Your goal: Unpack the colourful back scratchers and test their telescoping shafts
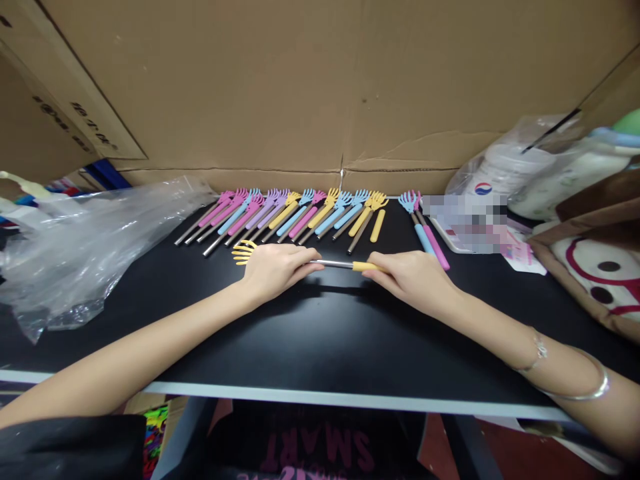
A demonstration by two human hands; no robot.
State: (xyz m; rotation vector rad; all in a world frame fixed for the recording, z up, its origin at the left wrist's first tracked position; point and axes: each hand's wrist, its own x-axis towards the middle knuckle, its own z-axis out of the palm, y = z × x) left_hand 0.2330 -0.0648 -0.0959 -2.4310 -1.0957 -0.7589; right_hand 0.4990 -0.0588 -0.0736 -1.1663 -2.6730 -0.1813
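A yellow back scratcher (335, 264) is held level above the black table (320, 353). My left hand (280, 267) is closed round its rod near the claw head, whose yellow fingers stick out to the left. With my right hand (413, 277) I grip the yellow handle sleeve at the other end; bare metal rod shows between my hands. Behind them lies a row of back scratchers (295, 217) in pink, blue, purple and yellow, some with bare metal rods. A loose yellow handle sleeve (378, 225) sits at the row's right end. Two more back scratchers, blue (425, 237) and pink (437, 243), lie apart.
A clear plastic bag (100, 247) covers the table's left side. At the right are a phone-like white item (455, 240), a lidded cup (510, 173) in a plastic bag, a bottle (575, 173) and a brown bag (590, 267). Cardboard (250, 87) walls the back.
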